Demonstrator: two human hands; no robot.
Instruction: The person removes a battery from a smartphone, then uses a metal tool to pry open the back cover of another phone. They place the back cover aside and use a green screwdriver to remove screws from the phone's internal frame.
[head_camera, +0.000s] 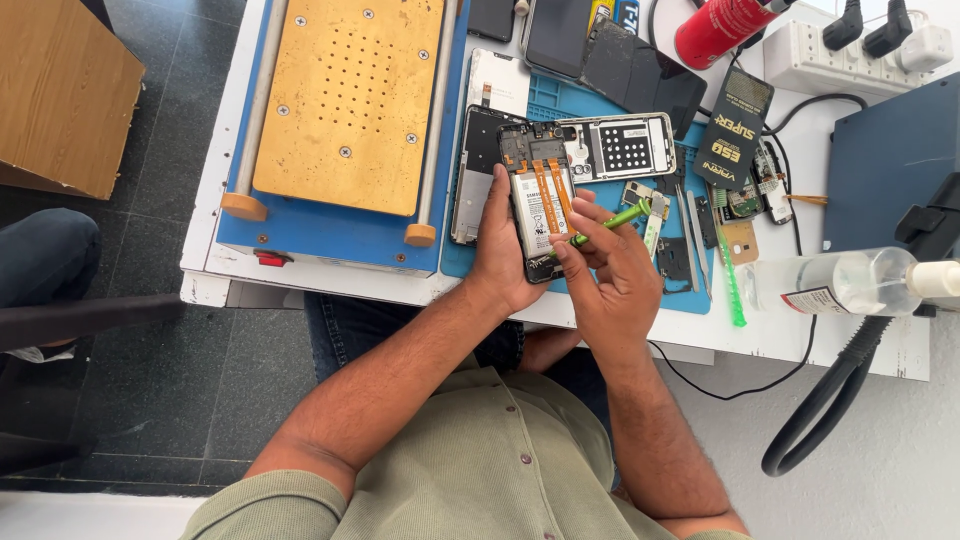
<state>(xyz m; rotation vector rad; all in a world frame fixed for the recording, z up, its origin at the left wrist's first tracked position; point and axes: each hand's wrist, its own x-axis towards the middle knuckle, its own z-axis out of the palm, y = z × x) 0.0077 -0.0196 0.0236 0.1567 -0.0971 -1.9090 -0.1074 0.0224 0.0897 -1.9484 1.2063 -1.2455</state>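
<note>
An opened smartphone (537, 195) with its back removed shows a white battery and two orange flex cables. My left hand (500, 250) grips it from the left and underneath, holding it above the blue work mat (560, 105). My right hand (610, 275) pinches a thin green pry tool (612, 219), whose lower end rests against the phone's right edge near the battery.
A blue heating machine with a gold perforated plate (345, 100) fills the table's left. Phone frames (625, 148), a black battery (735, 125), small parts, tweezers (692, 235), a clear spray bottle (850, 282), a red can (720, 25) and a power strip (860, 55) lie around. A dark hose (820, 400) hangs at right.
</note>
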